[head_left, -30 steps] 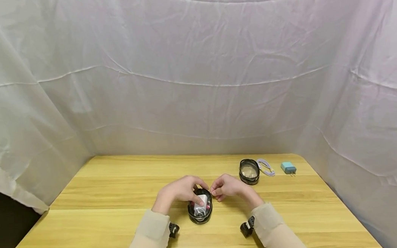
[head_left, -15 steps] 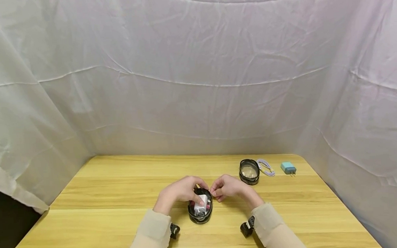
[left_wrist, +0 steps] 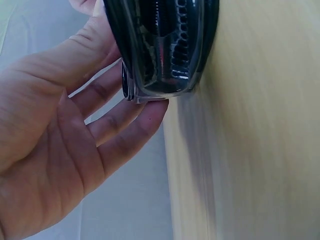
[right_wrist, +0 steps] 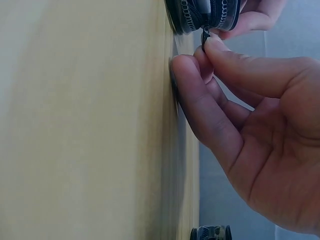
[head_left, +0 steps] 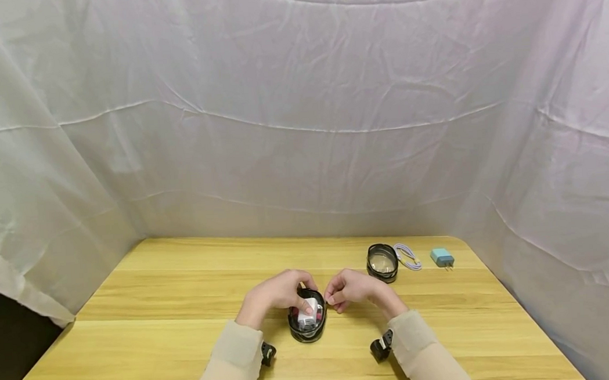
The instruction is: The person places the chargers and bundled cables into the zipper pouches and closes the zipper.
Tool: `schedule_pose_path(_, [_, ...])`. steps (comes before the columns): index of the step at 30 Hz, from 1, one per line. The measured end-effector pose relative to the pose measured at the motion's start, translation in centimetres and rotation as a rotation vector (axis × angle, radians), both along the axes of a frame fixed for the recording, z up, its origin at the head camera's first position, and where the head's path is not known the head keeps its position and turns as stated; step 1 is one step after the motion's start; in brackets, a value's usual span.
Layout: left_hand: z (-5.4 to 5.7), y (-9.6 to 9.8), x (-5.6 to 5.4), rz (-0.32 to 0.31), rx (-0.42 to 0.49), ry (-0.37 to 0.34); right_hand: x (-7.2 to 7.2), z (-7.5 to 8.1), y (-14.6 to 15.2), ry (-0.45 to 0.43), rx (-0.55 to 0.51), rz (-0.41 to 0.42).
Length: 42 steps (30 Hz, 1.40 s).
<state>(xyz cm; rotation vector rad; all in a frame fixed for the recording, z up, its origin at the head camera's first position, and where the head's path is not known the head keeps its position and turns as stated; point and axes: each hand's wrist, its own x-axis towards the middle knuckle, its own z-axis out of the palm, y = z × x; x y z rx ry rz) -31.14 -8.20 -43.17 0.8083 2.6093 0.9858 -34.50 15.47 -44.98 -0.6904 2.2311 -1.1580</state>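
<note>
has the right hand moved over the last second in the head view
Yes, slightly: the right hand has shifted toward the person and a little rightward, judged against the empty case farther back, which stays put.

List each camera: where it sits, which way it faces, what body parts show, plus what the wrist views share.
Head: on the head, facing forward and down at table and curtain; left hand, right hand and sleeves show.
Left wrist: on that wrist, facing one end of the black-edged pouch; left hand shows.
Right wrist: on that wrist, facing the pinched zipper pull; right hand shows, part of the left above.
Shared: pouch and tabletop.
</note>
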Motion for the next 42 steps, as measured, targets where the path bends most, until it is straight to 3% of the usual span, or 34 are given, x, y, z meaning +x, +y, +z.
schedule_pose_path(14, [0.69,0.34,0.44,0.075,-0.097,0.032,-0.01,-0.45,-0.7,0.014,-0.029,-0.074])
schedule_pose_path(24, [0.44,0.71,0.28,-0.017,-0.059,0.065,-0.08,-0.75,-0.85,0.015,-0.051,-0.075])
schedule_pose_path(42, [0.09,0.71,0.21,0.035,-0.082,0.085,0.08,-0.29,-0.62,0.023,-0.018,-0.024])
